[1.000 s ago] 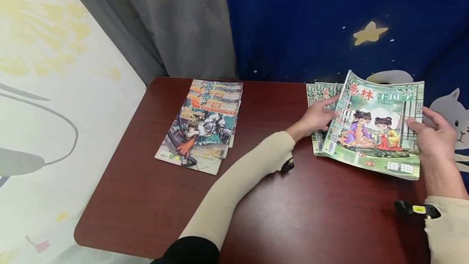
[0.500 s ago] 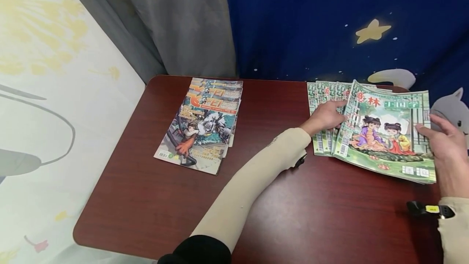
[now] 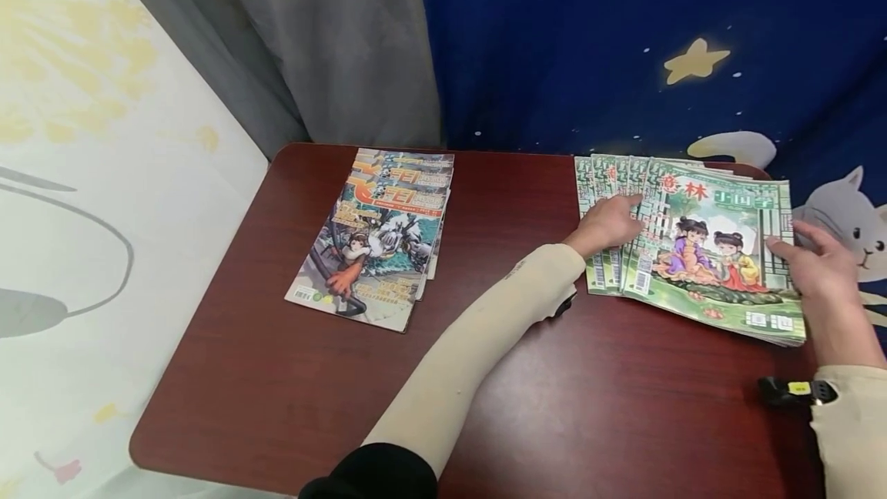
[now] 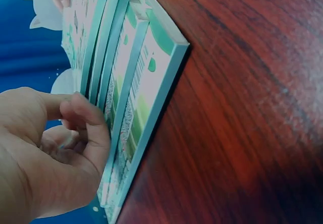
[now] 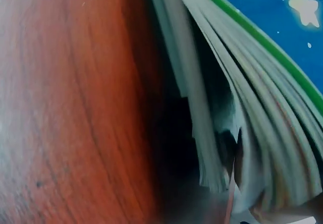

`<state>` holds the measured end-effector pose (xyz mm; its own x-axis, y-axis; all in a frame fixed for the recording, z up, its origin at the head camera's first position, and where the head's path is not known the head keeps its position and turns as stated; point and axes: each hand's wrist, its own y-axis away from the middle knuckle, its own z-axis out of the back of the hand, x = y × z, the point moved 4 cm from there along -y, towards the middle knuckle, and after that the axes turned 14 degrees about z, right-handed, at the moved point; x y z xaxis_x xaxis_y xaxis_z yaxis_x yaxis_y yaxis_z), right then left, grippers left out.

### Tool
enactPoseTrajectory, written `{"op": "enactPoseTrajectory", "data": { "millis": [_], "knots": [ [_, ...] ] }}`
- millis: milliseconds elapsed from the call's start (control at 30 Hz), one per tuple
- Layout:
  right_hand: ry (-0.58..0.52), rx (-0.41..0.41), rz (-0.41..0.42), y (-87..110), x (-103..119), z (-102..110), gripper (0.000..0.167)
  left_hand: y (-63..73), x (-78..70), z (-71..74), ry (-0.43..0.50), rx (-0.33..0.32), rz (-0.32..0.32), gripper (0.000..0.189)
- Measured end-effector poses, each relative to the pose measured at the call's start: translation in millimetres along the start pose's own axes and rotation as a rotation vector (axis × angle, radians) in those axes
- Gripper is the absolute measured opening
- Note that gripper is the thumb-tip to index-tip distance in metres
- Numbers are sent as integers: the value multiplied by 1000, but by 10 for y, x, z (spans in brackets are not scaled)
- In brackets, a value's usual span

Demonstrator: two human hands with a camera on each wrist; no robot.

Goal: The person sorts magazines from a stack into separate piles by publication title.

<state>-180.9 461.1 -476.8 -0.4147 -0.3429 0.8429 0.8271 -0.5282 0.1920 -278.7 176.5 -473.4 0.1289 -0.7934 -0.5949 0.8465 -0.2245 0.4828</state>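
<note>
A fanned stack of green magazines [image 3: 714, 252] lies at the table's far right, the top cover showing two cartoon children. My left hand [image 3: 610, 223] rests on their stepped spines. In the left wrist view its fingers [image 4: 86, 133] are loosely curled against the spine edges [image 4: 141, 82] without gripping them. My right hand [image 3: 807, 264] holds the right edge of the top magazine, thumb on the cover. The right wrist view shows the page edges [image 5: 242, 108] held slightly off the table. A second stack of comic magazines [image 3: 377, 237] lies apart, at the far left.
The dark red table [image 3: 527, 376] has rounded corners and bare wood between the two stacks and along the front. A blue starry curtain [image 3: 589, 45] and a grey curtain [image 3: 333, 45] hang behind it. A white patterned panel [image 3: 104, 175] stands on the left.
The top green magazine, raised and curved a second ago, has come down flat onto the fanned stack. My right hand followed its edge down; my left hand stayed on the spines.
</note>
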Motion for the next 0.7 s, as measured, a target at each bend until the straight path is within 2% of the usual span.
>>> {"op": "enactPoseTrajectory", "data": {
  "millis": [100, 233, 333, 433, 600, 700],
  "knots": [
    [164, 31, 48, -25, -8, -42, 65, 0, 6, -9, -34, 1, -8, 60],
    [321, 129, 143, -29, -46, -41, 73, 9, -7, -32, -87, -8, -5, 59],
    [372, 193, 172, -10, -78, 2, 80, 29, -21, -51, -109, -9, -3, 59],
    [384, 212, 186, 4, -80, 19, 81, 49, -24, -65, -129, -20, -9, 58],
    [420, 246, 242, 54, 7, -34, 85, 86, 0, -76, -243, -106, -46, 60],
    [474, 264, 301, 123, 120, -77, 90, 100, 27, -83, -280, -125, -59, 66]
  ]
}}
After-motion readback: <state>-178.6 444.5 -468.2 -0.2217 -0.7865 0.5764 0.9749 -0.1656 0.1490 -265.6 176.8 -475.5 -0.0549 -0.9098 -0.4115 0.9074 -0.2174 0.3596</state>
